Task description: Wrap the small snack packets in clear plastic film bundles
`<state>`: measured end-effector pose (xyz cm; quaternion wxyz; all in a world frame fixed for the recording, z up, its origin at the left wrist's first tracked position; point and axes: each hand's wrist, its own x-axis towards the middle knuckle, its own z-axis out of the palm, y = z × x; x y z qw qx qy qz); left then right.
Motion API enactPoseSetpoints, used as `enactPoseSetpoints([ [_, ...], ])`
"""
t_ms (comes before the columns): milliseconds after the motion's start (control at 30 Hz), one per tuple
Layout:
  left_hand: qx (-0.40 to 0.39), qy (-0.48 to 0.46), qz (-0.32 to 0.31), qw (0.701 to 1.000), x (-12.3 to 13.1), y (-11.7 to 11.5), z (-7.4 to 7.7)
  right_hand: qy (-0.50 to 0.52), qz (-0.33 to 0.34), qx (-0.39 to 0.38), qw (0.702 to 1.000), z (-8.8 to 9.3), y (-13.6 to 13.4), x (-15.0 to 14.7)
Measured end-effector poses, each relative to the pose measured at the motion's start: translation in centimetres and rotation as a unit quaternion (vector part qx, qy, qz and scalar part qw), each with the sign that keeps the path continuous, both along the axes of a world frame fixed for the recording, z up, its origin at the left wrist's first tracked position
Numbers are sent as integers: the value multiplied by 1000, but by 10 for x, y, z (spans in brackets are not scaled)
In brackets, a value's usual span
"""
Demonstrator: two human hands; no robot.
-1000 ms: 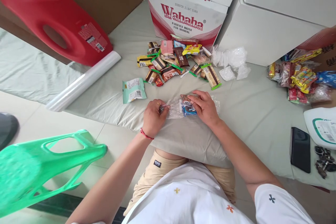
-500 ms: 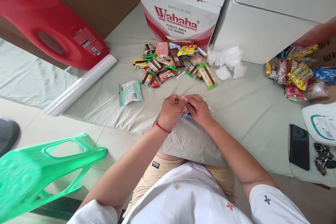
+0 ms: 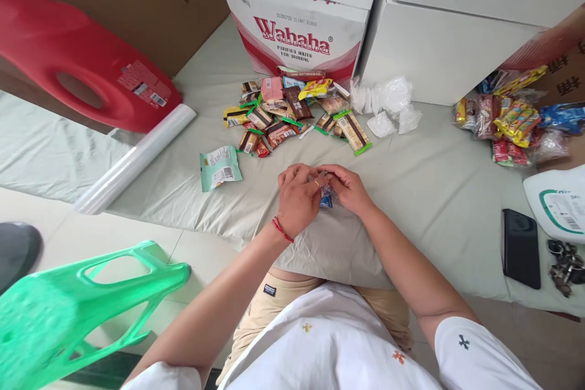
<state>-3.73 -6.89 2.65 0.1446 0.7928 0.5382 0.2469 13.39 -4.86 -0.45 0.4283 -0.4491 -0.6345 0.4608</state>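
My left hand [image 3: 299, 195], with a red cord at the wrist, lies closed over the left side of a small clear plastic bag [image 3: 323, 178]. From the right, the thumb and fingers of my right hand [image 3: 350, 190] pinch the same bag. A blue wrapped snack [image 3: 326, 201] shows below the fingers, apparently inside the bag; the rest of it is hidden. Beyond my hands lies a pile of wrapped snack bars [image 3: 275, 133]. A mint-green snack packet [image 3: 220, 169] rests to the left of my hands.
Crumpled clear plastic bags [image 3: 395, 94] lie right of the pile, before a white cabinet [image 3: 439, 42]. Bagged snacks [image 3: 516, 122], a phone [image 3: 521, 248] and keys [image 3: 565, 268] are at right. A plastic film roll [image 3: 137, 158], red jug [image 3: 132, 85] and green stool [image 3: 91, 298] stand left.
My left hand has turned over, its back now facing up and its fingers covering more of the bag. My right hand keeps its pinch. The view has shifted slightly.
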Motion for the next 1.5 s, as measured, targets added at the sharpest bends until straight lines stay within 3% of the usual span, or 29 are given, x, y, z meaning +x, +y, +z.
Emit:
enactPoseSetpoints([
  [100,25,-60,-69,996,-3,3,-21,66,-64,-28,995,4,3,11],
  [167,19,-68,-86,994,-5,3,-31,80,-157,-2,984,9,6,29],
  [233,15,-53,-82,995,-5,2,-35,11,-260,32,965,14,8,52],
  [300,16,-39,-75,996,-3,-2,-34,-137,-313,23,940,17,8,72],
  [400,23,-34,-61,997,2,-9,-31,-334,-256,-27,907,16,3,82],
  [533,36,-28,-38,998,6,-17,-30,-385,-191,-45,902,18,-3,58],
  [667,39,-23,-28,999,3,-26,-32,-270,-135,-100,948,30,0,43],
  [733,36,-23,-22,999,-1,-31,-33,-149,-165,-107,969,36,2,48],
  [833,30,-23,-18,999,-6,-38,-32,20,-243,-83,966,42,4,65],
  [900,25,-22,-18,999,-8,-42,-31,79,-241,-98,962,43,4,74],
  [1000,20,-20,-18,999,-10,-46,-31,48,-171,-179,968,41,2,81],
  [1100,23,-19,-17,999,-10,-46,-32,-18,-23,-267,963,40,-2,80],
  [1200,27,-20,-19,999,-10,-46,-32,-39,51,-293,954,40,-2,76],
  [1333,28,-18,-15,999,-10,-45,-33,-50,9,-251,967,34,6,75],
  [1500,29,-19,-7,999,-9,-45,-35,-70,-96,-122,985,27,17,80],
])
